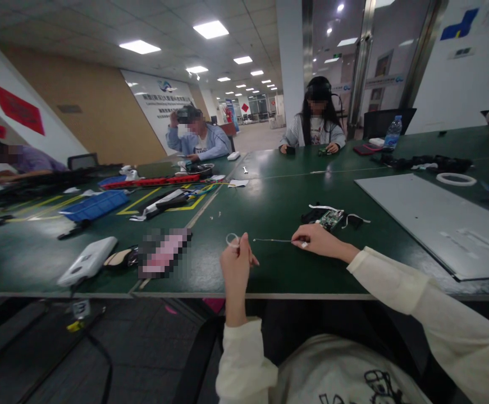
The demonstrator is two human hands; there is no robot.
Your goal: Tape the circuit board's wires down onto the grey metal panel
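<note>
Thin grey wire [274, 240]: one, held above the near part of the green table [278, 272]; its long axis runs left to right, almost level, its free pale tip pointing left towards the left hand.
Right hand [315, 240]: fingertips pinched together on the wire's right end, with a small white piece showing beside them.
Left hand [238, 255]: thumb and fingers closed on the edge of one clear ring [232, 234], its loop standing out to the left.
Gap: the wire's tip is near the left hand, apart from it.
Circuit board [332, 218]: one, lying just beyond the right hand, among black parts and white strips.
Left side: one white power bank [87, 261], one pink phone [166, 253] and, farther off, one long blue tray [95, 206].
Right side: one grey panel [429, 216], one white tape ring [456, 183] behind it, one water bottle [393, 134] farther away.
Co-workers: three people seated around the table, plus a forearm at far right.
Writing: a "3" on the tag [81, 308] below the table edge; the wall sign [164, 101] has characters too blurred to read surely.
</note>
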